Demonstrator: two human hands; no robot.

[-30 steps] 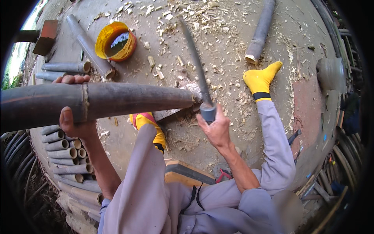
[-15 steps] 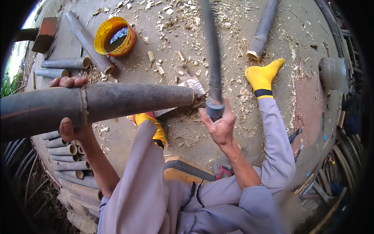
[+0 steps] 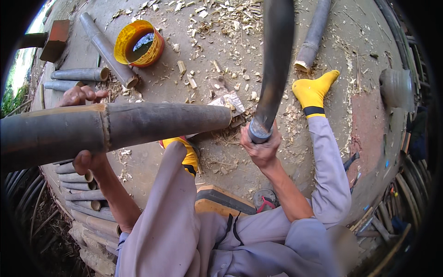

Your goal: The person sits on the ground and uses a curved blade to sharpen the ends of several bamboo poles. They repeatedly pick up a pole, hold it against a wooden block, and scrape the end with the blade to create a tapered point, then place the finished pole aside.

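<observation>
A thick dark bamboo pole (image 3: pixel 161 119) lies level from the left rim to the middle, with a pale brown patch by its node ring. My left hand (image 3: pixel 83 96) is around the pole, thumb showing at its near side and fingers at its far side, slightly lifted. The pole's right end reaches a scarred, pale-chipped wooden block (image 3: pixel 233 102). My right hand (image 3: pixel 262 145) grips the collared lower end of a long dark curved tool, seemingly a machete (image 3: pixel 274 60), raised upright and partly blurred. Its upper end passes out of view.
A yellow bucket (image 3: pixel 159 48) with dark liquid stands at the far left beside bamboo pieces (image 3: pixel 108 53). Wood chips (image 3: pixel 226 18) litter the ground. Another bamboo pole (image 3: pixel 314 39) lies beyond my yellow-socked foot (image 3: pixel 316 90). Cut bamboo (image 3: pixel 83 196) is stacked at the near left.
The bamboo pole has turned in my left hand, bringing the brown patch up, and my fingers have loosened from its top. My right hand has shifted slightly right, turning the machete.
</observation>
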